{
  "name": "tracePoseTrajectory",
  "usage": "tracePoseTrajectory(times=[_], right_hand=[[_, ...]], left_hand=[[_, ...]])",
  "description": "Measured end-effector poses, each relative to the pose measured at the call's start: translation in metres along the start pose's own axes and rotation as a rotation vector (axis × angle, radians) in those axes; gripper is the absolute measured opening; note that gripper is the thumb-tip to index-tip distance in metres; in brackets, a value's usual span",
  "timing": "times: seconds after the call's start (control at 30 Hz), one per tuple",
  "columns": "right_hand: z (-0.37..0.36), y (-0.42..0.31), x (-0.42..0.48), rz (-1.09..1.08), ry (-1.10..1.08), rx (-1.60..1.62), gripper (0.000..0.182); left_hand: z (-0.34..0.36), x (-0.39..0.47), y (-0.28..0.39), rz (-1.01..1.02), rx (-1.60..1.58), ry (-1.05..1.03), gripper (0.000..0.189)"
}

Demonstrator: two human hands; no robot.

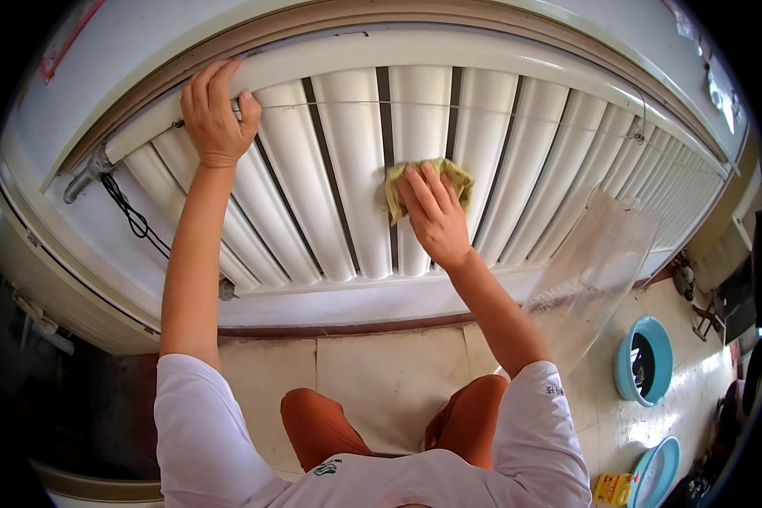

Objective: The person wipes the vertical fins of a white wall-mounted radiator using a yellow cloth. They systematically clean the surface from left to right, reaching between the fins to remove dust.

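Note:
A white radiator (417, 108) with upright rounded columns and dark gaps fills the wall in front of me. My left hand (219, 114) rests on its top rail at the left, fingers over the rail and thumb apart, close to a thin wire strung across the columns. Under the fingers of my right hand (435, 213), a crumpled yellow-green cloth (454, 174) lies pressed against the middle columns. The palm side of the right hand is hidden.
A clear plastic sheet (594, 273) hangs at the radiator's right. Blue basins (623, 365) (673, 467) stand on the tiled floor (387, 362) at right, the lower beside a yellow container (613, 489). A looped black cable (133, 219) hangs by the pipe (89, 174) at left.

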State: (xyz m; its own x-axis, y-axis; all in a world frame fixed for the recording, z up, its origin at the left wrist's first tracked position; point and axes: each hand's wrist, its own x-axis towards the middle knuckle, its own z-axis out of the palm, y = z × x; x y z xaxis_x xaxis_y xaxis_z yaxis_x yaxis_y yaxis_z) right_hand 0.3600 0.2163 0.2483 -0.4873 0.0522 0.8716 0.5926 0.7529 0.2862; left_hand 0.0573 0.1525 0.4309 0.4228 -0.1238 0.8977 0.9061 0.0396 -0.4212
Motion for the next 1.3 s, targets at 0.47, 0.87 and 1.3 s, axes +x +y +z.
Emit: tracePoseTrajectory(times=[0.47,0.87,1.3], right_hand=[[0.013,0.002,0.053,0.177,0.257,-0.002,0.048],[0.063,-0.072,-0.204,0.158,-0.307,0.039,0.039],[0.044,-0.035,-0.061,0.281,0.223,0.069,0.038]], left_hand=[[0.001,-0.004,-0.005,0.029,-0.016,0.035,0.039],[0.002,-0.003,0.000,0.012,0.014,0.003,0.036],[0.002,-0.007,-0.005,0.072,0.058,0.027,0.038]])
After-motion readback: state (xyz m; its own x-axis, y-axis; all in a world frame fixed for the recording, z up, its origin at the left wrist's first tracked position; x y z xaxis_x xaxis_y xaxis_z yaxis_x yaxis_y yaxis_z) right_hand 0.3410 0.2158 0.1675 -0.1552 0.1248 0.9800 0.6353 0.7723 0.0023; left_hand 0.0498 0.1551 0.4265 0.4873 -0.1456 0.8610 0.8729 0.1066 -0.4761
